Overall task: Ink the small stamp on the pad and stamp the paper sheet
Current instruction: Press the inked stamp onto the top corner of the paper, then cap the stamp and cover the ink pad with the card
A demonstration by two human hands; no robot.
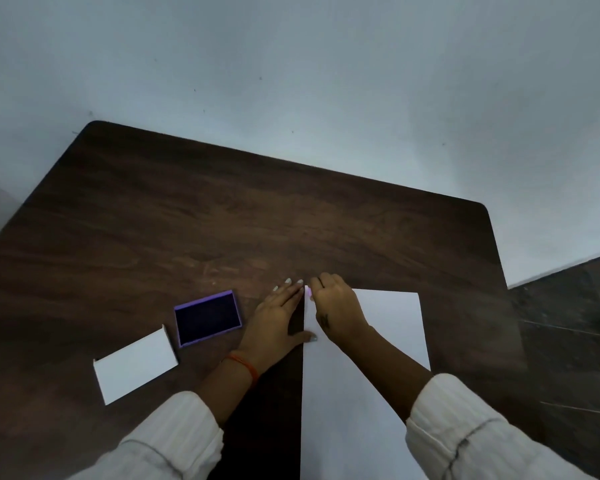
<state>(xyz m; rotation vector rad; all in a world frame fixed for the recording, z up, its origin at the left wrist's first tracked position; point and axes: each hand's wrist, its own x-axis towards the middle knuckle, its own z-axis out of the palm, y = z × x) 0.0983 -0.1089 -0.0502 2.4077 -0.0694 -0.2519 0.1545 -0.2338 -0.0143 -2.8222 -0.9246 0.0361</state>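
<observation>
Stamping looks to be the step in hand; the right hand [333,306] is bunched down at the far left corner of the paper sheet [378,358], its fingers drawn together over something small with a pale purple glint, which I take to be the small stamp [308,292], though it is almost wholly hidden; whether its face is on the paper cannot be told. The left hand [278,317] lies flat and spread on the table [222,220], fingers apart and gripping nothing, its thumb touching the sheet's left edge, seemingly steadying it. The ink pad [207,318] sits uncovered to the left of the left hand, near it but apart, dark face up in a purple frame; a white lid or card [136,370] lies just beside the pad's near left corner; which it is I cannot say. Judging from this, inking is probably done, since the stamp is over the sheet and not the pad; no printed mark shows on the visible paper, so the impression itself, and the lift-off, appear to remain. Count: 1 sheet, 1 pad, 1 white rectangle, 1 stamp, 2 hands, 1 table.
</observation>
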